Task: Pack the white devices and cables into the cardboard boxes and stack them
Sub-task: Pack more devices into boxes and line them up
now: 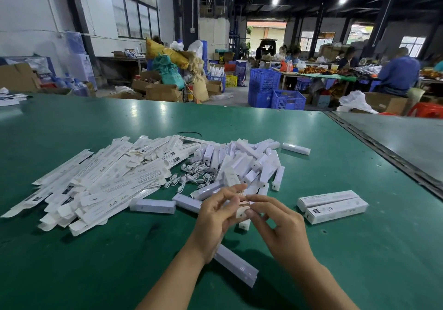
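Meeting at lower centre over the green table (pixel 96 261), the left hand (pixel 215 218) and right hand (pixel 280 228) both pinch a white box (pixel 241 213) at its end with curled fingers. The loose devices (pixel 242 163) and cables (pixel 191 175) are heaped just above. The flat boxes (pixel 100 182) spread left, and the packed boxes (pixel 333 205) lie right.

bench top (pixel 96 261): green sheet, smooth, semi-gloss, lamp glare reflected toward far edge | flattened boxes (pixel 96 185), left of centre: printed white card, matt | devices (pixel 247 163), centre: white plastic, smooth, satin | cables (pixel 191 177): white sheathing, smooth | cardboard box (pixel 236 266), near front edge: white card, faint sheen observed
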`<act>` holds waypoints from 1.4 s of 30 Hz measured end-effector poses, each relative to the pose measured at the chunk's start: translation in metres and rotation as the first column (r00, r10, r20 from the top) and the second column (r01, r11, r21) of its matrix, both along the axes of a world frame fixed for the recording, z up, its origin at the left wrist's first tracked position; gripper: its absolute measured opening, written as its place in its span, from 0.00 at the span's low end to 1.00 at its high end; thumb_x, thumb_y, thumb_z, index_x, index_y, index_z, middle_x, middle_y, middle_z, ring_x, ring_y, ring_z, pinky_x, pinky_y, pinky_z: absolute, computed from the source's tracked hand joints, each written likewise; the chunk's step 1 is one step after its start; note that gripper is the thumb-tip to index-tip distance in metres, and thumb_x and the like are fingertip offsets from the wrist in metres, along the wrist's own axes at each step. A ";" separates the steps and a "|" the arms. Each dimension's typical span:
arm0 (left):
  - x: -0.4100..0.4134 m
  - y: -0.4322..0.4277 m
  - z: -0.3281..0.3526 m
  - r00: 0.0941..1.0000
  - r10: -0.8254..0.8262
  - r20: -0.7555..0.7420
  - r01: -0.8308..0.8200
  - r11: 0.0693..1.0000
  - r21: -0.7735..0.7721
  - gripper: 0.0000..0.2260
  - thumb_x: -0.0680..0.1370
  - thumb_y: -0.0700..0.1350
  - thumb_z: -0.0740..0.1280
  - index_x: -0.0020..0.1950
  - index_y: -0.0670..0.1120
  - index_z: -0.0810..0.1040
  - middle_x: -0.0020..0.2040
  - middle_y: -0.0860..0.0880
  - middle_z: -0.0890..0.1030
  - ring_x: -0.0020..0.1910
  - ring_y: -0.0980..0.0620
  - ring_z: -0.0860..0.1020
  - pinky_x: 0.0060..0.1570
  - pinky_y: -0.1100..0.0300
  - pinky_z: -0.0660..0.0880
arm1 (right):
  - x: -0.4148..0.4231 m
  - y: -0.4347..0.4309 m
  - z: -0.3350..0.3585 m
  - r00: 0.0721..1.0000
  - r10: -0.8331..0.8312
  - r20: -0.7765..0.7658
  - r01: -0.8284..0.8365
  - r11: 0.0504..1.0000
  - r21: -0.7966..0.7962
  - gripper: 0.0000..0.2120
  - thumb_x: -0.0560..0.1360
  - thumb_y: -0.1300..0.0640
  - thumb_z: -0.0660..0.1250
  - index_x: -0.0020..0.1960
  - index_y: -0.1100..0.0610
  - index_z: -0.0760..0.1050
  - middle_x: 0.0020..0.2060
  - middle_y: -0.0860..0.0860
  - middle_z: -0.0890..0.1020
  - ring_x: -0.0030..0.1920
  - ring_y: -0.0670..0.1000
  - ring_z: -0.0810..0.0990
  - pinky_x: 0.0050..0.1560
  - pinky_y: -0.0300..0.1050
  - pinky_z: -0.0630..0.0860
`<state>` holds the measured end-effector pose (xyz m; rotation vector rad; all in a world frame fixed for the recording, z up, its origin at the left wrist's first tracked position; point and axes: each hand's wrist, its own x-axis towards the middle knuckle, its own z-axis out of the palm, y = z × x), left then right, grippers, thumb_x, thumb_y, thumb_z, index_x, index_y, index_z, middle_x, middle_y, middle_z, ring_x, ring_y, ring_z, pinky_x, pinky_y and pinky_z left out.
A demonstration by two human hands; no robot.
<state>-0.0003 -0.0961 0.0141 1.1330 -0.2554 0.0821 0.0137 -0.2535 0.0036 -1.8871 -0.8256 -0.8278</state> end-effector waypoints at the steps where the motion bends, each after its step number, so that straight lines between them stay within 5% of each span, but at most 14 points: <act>1: 0.000 0.000 0.000 1.000 0.002 -0.001 -0.002 1.000 0.006 0.10 0.77 0.43 0.65 0.47 0.35 0.78 0.67 0.46 0.79 0.64 0.45 0.79 0.53 0.53 0.80 | 0.000 0.000 0.000 1.000 -0.006 -0.008 0.006 1.000 0.002 0.04 0.76 0.58 0.69 0.49 0.55 0.82 0.51 0.40 0.82 0.44 0.39 0.81 0.44 0.31 0.75; 5: -0.001 -0.002 -0.004 0.999 -0.026 0.025 0.026 0.999 0.026 0.07 0.77 0.43 0.66 0.48 0.41 0.82 0.67 0.49 0.79 0.66 0.47 0.78 0.55 0.51 0.79 | -0.002 0.000 0.003 1.000 -0.028 0.009 0.028 1.000 -0.002 0.13 0.76 0.59 0.69 0.58 0.48 0.79 0.48 0.39 0.81 0.45 0.37 0.80 0.47 0.28 0.74; 10: 0.003 -0.002 -0.009 0.999 0.023 0.048 -0.029 0.991 0.128 0.07 0.72 0.40 0.73 0.50 0.46 0.83 0.68 0.54 0.78 0.69 0.52 0.75 0.65 0.47 0.75 | 0.004 -0.003 -0.001 0.994 -0.065 0.087 0.067 0.998 -0.018 0.10 0.74 0.65 0.70 0.54 0.59 0.83 0.51 0.48 0.84 0.52 0.40 0.82 0.52 0.35 0.78; 13: 0.003 -0.001 -0.010 0.997 0.061 0.057 -0.068 0.988 0.142 0.10 0.71 0.38 0.73 0.50 0.48 0.84 0.67 0.55 0.79 0.68 0.54 0.75 0.63 0.52 0.76 | 0.004 -0.004 -0.002 0.995 -0.060 0.083 0.063 0.998 -0.030 0.09 0.74 0.64 0.70 0.53 0.60 0.84 0.52 0.51 0.84 0.51 0.44 0.83 0.52 0.39 0.80; 21: 0.003 -0.001 -0.011 0.993 0.085 0.077 -0.098 0.978 0.186 0.09 0.74 0.31 0.72 0.53 0.39 0.81 0.66 0.52 0.80 0.68 0.53 0.76 0.62 0.55 0.77 | 0.004 -0.004 0.004 0.995 -0.050 0.091 0.055 0.997 -0.059 0.07 0.73 0.64 0.71 0.50 0.61 0.85 0.49 0.52 0.84 0.48 0.44 0.83 0.49 0.35 0.78; 27: 0.002 -0.002 -0.010 0.992 0.113 0.057 -0.124 0.959 0.254 0.09 0.71 0.41 0.75 0.51 0.44 0.84 0.64 0.56 0.81 0.67 0.57 0.76 0.66 0.47 0.75 | 0.003 -0.009 0.006 0.999 -0.021 0.042 0.023 0.999 -0.046 0.05 0.74 0.63 0.71 0.48 0.60 0.85 0.49 0.48 0.85 0.47 0.40 0.83 0.48 0.37 0.80; 42: 0.004 -0.001 -0.009 0.973 0.223 0.059 -0.231 0.933 0.278 0.13 0.65 0.44 0.81 0.47 0.52 0.85 0.61 0.57 0.82 0.64 0.55 0.78 0.58 0.54 0.78 | 0.002 -0.009 0.008 0.999 -0.050 0.008 0.050 0.998 -0.043 0.05 0.71 0.67 0.73 0.46 0.61 0.85 0.48 0.50 0.85 0.44 0.41 0.84 0.45 0.33 0.79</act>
